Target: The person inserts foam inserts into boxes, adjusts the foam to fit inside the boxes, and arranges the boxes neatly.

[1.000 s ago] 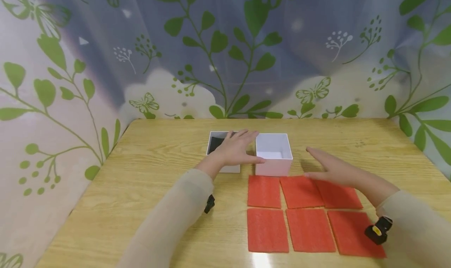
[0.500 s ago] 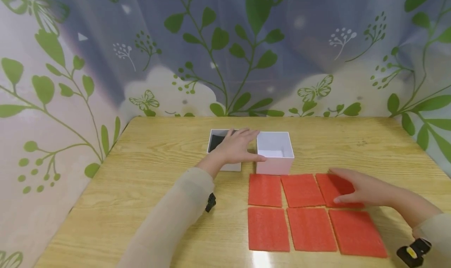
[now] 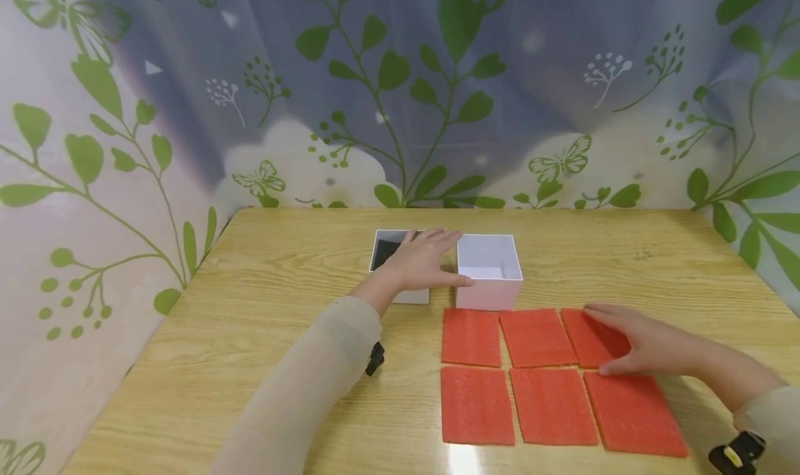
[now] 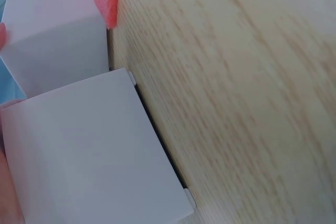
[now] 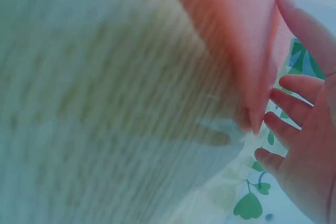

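Observation:
In the head view my left hand (image 3: 420, 263) lies over a white box (image 3: 410, 296) that has something dark inside. Its thumb reaches the front of a pale pink box (image 3: 487, 294), which stands just to the right with its top uncovered. Fingers spread loosely, my right hand (image 3: 650, 339) is over the back right one of several flat red foam-like squares (image 3: 590, 336). Its thumb is by the near edge and its fingertips by the far edge. The right wrist view shows the fingers apart beside the red square (image 5: 252, 35); a firm hold is not visible.
The squares lie in two rows on a wooden table (image 3: 250, 364), in front of the pink box; one (image 3: 634, 412) is at the front right. A curtain (image 3: 406, 100) printed with leaves and butterflies hangs behind the table.
My right hand has moved right and toward me, from beside the pink box to the back right red square. The left hand has stayed at the boxes.

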